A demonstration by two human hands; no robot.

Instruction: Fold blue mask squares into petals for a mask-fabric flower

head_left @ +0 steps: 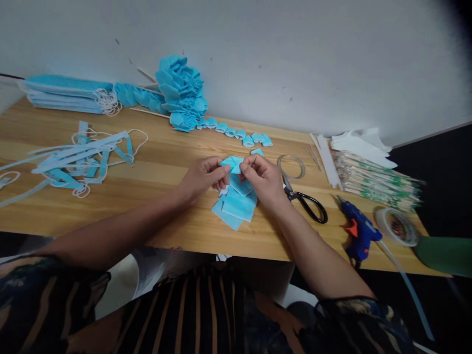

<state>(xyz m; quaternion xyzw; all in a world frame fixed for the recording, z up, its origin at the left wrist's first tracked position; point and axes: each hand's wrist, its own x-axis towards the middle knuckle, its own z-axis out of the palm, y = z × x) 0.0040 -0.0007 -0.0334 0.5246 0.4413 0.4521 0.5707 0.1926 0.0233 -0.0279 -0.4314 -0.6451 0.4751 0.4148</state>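
Your left fingers (221,172) pinch the left end of the folded piece (233,162). Its long axis runs left to right, straight across the gap between your two grips. The sheets (238,207) lie on the desk (165,169) on its near side; you cannot tell whether they touch it. Your right fingers (249,171) pinch its right end, so neither side is nearer. Farther right, apart from it, lie the scissors (311,207).

The held blue piece (235,162) looks matt and cloth-like.
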